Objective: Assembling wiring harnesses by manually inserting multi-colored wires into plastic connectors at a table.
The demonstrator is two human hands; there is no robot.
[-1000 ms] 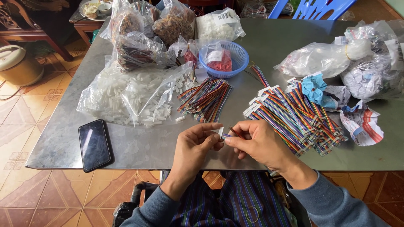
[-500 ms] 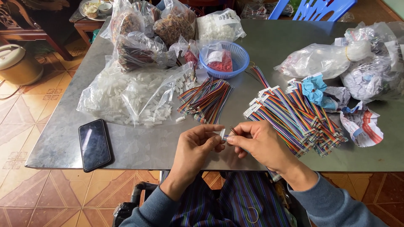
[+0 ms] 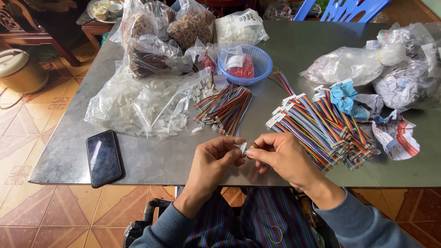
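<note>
My left hand point(image 3: 215, 158) pinches a small white plastic connector point(image 3: 242, 148) at the near edge of the grey table point(image 3: 298, 50). My right hand point(image 3: 281, 156) meets it from the right, fingertips closed on the end of a thin multicoloured wire strip that is mostly hidden under the hand. A loose bundle of coloured wires point(image 3: 224, 109) lies just beyond my hands. To the right a larger pile of rainbow ribbon cables with white connectors point(image 3: 321, 126) is spread out.
An open bag of white connectors point(image 3: 147, 103) lies at the left, a black phone point(image 3: 104, 157) near the front left corner. A blue basket point(image 3: 245, 64) and several plastic bags point(image 3: 161, 34) stand behind; more bags point(image 3: 399, 69) and crumpled paper point(image 3: 396, 138) lie at the right. Beyond the table stands a blue chair point(image 3: 342, 9).
</note>
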